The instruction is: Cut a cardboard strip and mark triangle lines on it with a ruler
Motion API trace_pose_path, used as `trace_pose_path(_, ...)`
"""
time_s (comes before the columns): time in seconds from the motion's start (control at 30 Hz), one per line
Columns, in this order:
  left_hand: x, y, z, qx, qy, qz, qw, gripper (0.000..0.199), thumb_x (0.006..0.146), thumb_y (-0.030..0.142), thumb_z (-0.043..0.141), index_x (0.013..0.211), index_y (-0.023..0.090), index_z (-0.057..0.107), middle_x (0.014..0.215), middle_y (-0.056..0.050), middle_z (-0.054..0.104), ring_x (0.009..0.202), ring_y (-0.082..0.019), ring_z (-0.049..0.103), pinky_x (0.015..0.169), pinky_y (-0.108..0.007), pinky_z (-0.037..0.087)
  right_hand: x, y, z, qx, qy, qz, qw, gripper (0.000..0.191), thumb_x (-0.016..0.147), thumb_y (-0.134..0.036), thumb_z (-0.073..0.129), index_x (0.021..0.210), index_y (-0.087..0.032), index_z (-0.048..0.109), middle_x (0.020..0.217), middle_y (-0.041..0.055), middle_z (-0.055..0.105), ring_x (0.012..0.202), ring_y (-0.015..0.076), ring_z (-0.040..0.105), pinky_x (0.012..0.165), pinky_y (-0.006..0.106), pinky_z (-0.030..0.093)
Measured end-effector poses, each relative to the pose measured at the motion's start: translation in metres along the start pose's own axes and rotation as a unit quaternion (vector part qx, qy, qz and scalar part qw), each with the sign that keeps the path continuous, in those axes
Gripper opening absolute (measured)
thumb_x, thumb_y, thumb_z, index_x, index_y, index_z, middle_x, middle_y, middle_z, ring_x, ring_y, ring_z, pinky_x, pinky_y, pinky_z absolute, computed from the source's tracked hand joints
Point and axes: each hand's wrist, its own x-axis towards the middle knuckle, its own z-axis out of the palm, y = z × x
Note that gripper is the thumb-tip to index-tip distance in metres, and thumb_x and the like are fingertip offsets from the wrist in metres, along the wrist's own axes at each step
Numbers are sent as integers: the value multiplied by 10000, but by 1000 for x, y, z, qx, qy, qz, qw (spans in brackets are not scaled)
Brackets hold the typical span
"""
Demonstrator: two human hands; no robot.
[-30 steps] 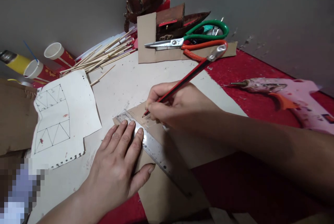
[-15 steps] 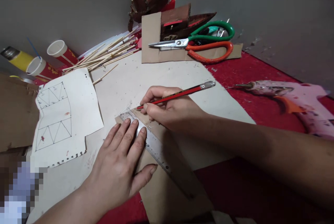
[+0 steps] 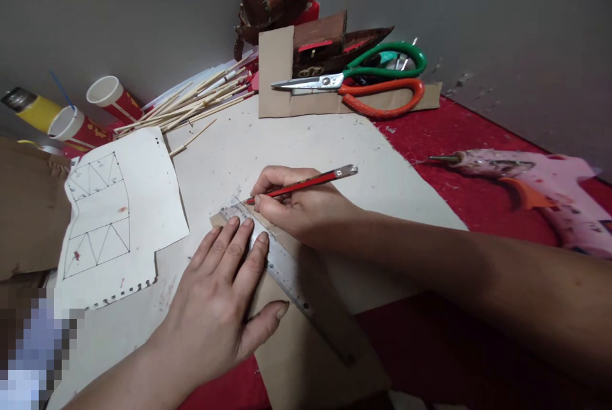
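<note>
With fingers spread, my left hand [image 3: 224, 295] presses flat on a clear ruler [image 3: 287, 276]. Under the ruler lies a strip of brown cardboard [image 3: 335, 359], running from mid-table toward my body. My right hand [image 3: 296, 206] pinches a red and black pencil [image 3: 310, 182], tilted with its top end to the right. The pencil's point is down by the ruler's far end, close to the cardboard's edge. Left of my hands is a paper sheet [image 3: 157, 206] with two drawn frames of zigzag lines.
Large scissors [image 3: 329, 81] with green and orange handles lie on cut cardboard [image 3: 275, 72] at the back. Wooden sticks [image 3: 205, 97], paper cups [image 3: 71, 126], and a brown model boat [image 3: 320, 37] stand nearby. A pink glue gun [image 3: 535, 187] rests on the red cloth at right.
My right hand has shifted slightly left and down, and the pencil's top end has swung left with it. My left hand and the ruler stay in place.
</note>
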Motion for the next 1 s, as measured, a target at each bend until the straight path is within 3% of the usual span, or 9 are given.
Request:
trace_pose_path(0.77,0,-3,0,-21,7,2,1000,637,905,440,601,1379,20,536,1437,-281,541,1378,-430,470,1071,-596,458,0,-3,-1,-18,-24,-15,999,102,741,-135,524,664,-201,514,630,-33,583,608,114,498,575,244,386)
trace_pose_path(1.0,0,-3,0,-24,9,5,1000,643,904,433,598,1381,7,533,1431,-291,542,1376,-438,468,1059,-608,464,1,-4,0,-25,-21,-5,999,92,783,-136,524,721,-194,557,687,-24,621,665,119,537,614,235,408)
